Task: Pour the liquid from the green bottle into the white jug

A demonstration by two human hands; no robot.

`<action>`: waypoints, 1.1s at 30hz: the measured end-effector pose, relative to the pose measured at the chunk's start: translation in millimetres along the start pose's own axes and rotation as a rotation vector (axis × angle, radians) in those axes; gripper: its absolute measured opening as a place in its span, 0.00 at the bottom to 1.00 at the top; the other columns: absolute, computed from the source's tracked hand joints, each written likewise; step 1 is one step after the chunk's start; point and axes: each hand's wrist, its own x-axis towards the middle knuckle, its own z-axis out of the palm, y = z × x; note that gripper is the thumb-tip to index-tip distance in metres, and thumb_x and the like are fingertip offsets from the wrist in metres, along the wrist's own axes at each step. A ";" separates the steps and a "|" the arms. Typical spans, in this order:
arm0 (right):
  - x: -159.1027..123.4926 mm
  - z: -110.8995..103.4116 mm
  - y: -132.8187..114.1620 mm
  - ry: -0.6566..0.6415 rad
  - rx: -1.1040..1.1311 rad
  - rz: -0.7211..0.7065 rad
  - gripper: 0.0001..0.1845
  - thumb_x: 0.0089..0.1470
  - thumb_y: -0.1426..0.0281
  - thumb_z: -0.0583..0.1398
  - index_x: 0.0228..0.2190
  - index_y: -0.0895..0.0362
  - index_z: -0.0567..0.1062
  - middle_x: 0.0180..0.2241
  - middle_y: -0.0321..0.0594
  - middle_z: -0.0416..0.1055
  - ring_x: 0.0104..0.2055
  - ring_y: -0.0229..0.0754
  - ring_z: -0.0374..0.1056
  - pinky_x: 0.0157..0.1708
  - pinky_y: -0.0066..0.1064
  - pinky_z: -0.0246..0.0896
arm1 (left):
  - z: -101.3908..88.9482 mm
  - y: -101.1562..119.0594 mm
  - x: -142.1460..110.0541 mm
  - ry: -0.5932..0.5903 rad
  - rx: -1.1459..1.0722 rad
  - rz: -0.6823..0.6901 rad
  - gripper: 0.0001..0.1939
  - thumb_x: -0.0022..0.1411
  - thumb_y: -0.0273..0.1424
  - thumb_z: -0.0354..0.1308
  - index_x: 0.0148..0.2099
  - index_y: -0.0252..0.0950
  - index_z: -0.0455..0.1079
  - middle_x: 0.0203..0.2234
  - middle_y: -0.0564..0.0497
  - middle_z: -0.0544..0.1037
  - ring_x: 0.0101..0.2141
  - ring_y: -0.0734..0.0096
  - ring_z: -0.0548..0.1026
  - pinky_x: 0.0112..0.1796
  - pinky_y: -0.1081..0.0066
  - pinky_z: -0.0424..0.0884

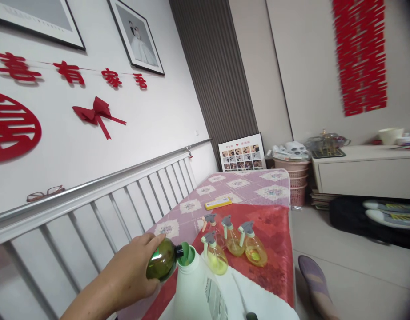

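My left hand [134, 269] grips a dark green bottle [161, 261], tilted so that its black neck rests at the mouth of a pale green jug [194, 293]. A green spout lip shows inside that mouth. Whether liquid is flowing I cannot tell. The jug stands upright with a printed label, its bottom cut off by the frame. Just beyond it are several clear spray bottles [255, 250] with grey heads, holding yellowish liquid. My right hand is out of view.
A red cloth [275, 249] and a white sheet [268, 300] lie on the patterned bed [238, 182]. A yellow box [218, 203] sits behind the spray bottles. White bed rails [131, 202] run along the left. A slippered foot [311, 278] is on the floor at right.
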 end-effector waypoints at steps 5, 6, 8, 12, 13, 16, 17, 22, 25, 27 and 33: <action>3.6 -8.4 16.7 0.018 0.006 0.053 0.44 0.52 0.42 0.51 0.65 0.32 0.37 0.66 0.41 0.58 0.62 0.61 0.61 0.52 0.56 0.65 | -0.1 0.6 0.4 0.005 0.021 0.011 0.43 0.44 0.30 0.57 0.64 0.50 0.55 0.57 0.48 0.71 0.52 0.55 0.71 0.49 0.61 0.69; 1.4 -10.7 18.8 0.022 0.007 0.061 0.44 0.53 0.43 0.51 0.65 0.32 0.37 0.66 0.41 0.59 0.61 0.62 0.62 0.52 0.57 0.65 | -0.4 1.0 0.3 0.006 0.025 0.010 0.43 0.44 0.30 0.57 0.64 0.50 0.55 0.57 0.48 0.71 0.52 0.55 0.72 0.49 0.61 0.69; -3.3 -15.7 22.2 0.029 0.011 0.070 0.42 0.53 0.45 0.50 0.64 0.30 0.38 0.65 0.38 0.61 0.60 0.63 0.63 0.48 0.56 0.66 | -1.3 2.2 0.1 0.005 0.027 0.007 0.42 0.44 0.30 0.57 0.64 0.51 0.55 0.56 0.48 0.71 0.52 0.55 0.72 0.49 0.61 0.69; -12.2 -22.5 27.5 0.043 0.015 0.070 0.35 0.52 0.46 0.49 0.61 0.24 0.46 0.60 0.29 0.68 0.59 0.65 0.63 0.40 0.51 0.67 | -3.2 4.8 0.1 0.005 0.029 -0.002 0.42 0.44 0.31 0.57 0.64 0.51 0.55 0.55 0.48 0.71 0.52 0.54 0.71 0.49 0.59 0.69; -14.5 -22.6 28.9 0.045 0.015 0.069 0.36 0.51 0.46 0.49 0.61 0.24 0.47 0.60 0.29 0.68 0.59 0.65 0.64 0.39 0.50 0.68 | -3.4 5.1 0.2 0.005 0.030 -0.001 0.42 0.44 0.31 0.57 0.64 0.51 0.55 0.55 0.48 0.71 0.51 0.53 0.71 0.49 0.58 0.69; -17.9 -17.5 33.0 0.050 0.013 0.064 0.37 0.53 0.47 0.47 0.63 0.28 0.45 0.59 0.33 0.70 0.59 0.64 0.63 0.40 0.50 0.68 | -3.0 5.3 0.9 0.005 0.036 0.010 0.42 0.44 0.31 0.56 0.64 0.51 0.55 0.55 0.48 0.71 0.51 0.53 0.71 0.50 0.56 0.69; -16.7 -14.0 34.0 0.053 0.006 0.062 0.36 0.54 0.47 0.45 0.64 0.31 0.45 0.58 0.35 0.70 0.60 0.64 0.62 0.41 0.51 0.68 | -2.9 5.4 1.1 0.004 0.040 0.016 0.42 0.44 0.31 0.56 0.64 0.51 0.55 0.55 0.48 0.70 0.51 0.53 0.71 0.50 0.56 0.69; 1.1 3.2 36.7 0.103 -0.075 0.070 0.36 0.56 0.44 0.40 0.64 0.33 0.46 0.57 0.42 0.71 0.61 0.66 0.61 0.43 0.57 0.65 | -5.2 7.0 1.1 0.003 0.065 0.024 0.40 0.44 0.31 0.55 0.62 0.48 0.57 0.54 0.46 0.70 0.51 0.52 0.71 0.50 0.55 0.70; 2.4 -0.7 39.9 0.111 -0.074 0.066 0.39 0.55 0.41 0.46 0.65 0.31 0.40 0.62 0.43 0.64 0.62 0.64 0.60 0.51 0.59 0.63 | -7.1 8.2 0.6 0.000 0.081 0.027 0.38 0.44 0.31 0.55 0.61 0.48 0.59 0.53 0.46 0.71 0.50 0.53 0.71 0.49 0.55 0.70; -2.3 -8.3 43.0 0.112 -0.072 0.063 0.41 0.56 0.41 0.47 0.65 0.32 0.39 0.65 0.44 0.58 0.63 0.61 0.59 0.55 0.58 0.62 | -7.5 8.6 0.8 -0.001 0.090 0.022 0.40 0.44 0.31 0.55 0.62 0.49 0.57 0.54 0.47 0.71 0.50 0.53 0.71 0.49 0.55 0.70; -7.2 -21.7 49.9 0.081 -0.112 0.057 0.38 0.57 0.44 0.49 0.65 0.32 0.44 0.65 0.42 0.60 0.63 0.61 0.59 0.55 0.58 0.60 | -6.6 7.8 2.4 -0.008 0.100 0.012 0.41 0.43 0.31 0.55 0.63 0.48 0.57 0.55 0.47 0.70 0.51 0.53 0.71 0.50 0.54 0.70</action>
